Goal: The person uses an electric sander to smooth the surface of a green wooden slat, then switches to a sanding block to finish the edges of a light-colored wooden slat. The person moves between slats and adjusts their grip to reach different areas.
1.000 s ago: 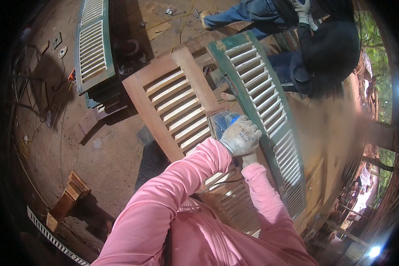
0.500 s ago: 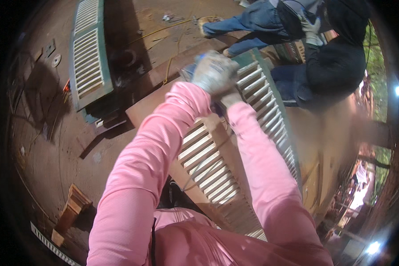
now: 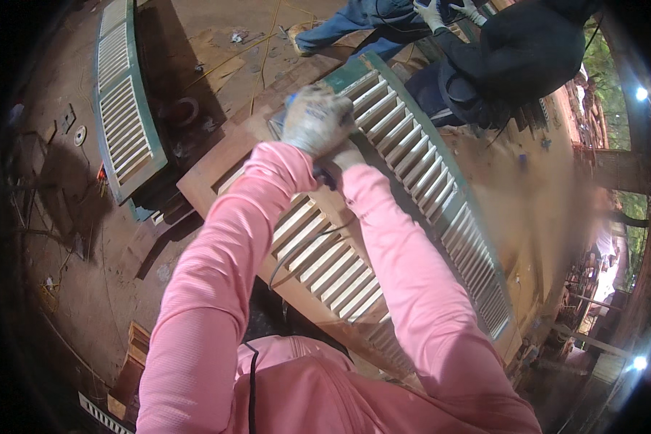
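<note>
My left hand (image 3: 317, 119), in a worn whitish glove, is closed over the top of a corded power tool (image 3: 291, 101) with blue on it. Most of the tool is covered, so its exact kind does not show. Behind and below it my right hand (image 3: 349, 155) is partly hidden, its fingers out of sight beside the tool's dark end. Both hands are over the upper end of a bare wooden louvred shutter (image 3: 325, 271). A thin dark cord crosses its slats. Against its right side lies a green-framed louvred shutter (image 3: 419, 152) with white slats.
Another green louvred shutter (image 3: 126, 108) stands at the left. A person in dark clothing (image 3: 528, 54) bends close at the upper right, wearing gloves. A yellow cord (image 3: 228, 61) runs over the ground at the back. Wooden pieces (image 3: 134, 354) lie at the lower left.
The whole view has shifted, so shutters and hands appear farther left. My hands stay near the wooden shutter's upper end. The other person's two gloved hands now show at the top edge.
</note>
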Demonstrator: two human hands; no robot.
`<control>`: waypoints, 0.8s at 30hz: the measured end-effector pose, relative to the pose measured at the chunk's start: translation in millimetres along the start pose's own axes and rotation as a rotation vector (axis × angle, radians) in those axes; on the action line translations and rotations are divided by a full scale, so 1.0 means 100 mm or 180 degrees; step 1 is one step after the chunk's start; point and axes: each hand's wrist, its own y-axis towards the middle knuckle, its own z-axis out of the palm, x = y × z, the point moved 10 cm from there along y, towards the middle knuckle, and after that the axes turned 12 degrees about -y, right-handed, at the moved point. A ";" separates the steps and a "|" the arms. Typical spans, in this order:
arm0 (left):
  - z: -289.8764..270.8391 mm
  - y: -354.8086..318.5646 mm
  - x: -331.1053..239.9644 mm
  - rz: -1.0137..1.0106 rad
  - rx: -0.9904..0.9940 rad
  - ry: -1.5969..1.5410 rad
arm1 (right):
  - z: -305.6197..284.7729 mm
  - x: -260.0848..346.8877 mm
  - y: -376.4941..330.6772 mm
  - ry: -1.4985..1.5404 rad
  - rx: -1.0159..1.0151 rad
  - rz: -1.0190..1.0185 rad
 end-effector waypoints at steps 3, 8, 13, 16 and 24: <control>0.31 -0.25 -0.58 0.0119 0.0003 -0.0282 | 0.21 -0.32 -0.65 0.0070 -0.0077 0.0141; 0.94 -0.72 -1.42 0.0316 0.0144 -0.0710 | 0.82 -0.65 -1.98 0.0179 -0.0136 0.0397; 1.36 -1.20 -2.18 0.0576 0.0204 -0.1191 | 1.16 -0.88 -2.88 0.0205 -0.0153 0.0658; 1.40 -1.25 -2.22 0.0632 0.0269 -0.1249 | 1.18 -0.91 -2.97 0.0181 -0.0192 0.0691; 0.75 -0.77 -1.21 0.0209 0.0017 -0.0958 | 0.78 -0.64 -1.86 0.0007 -0.0277 0.0349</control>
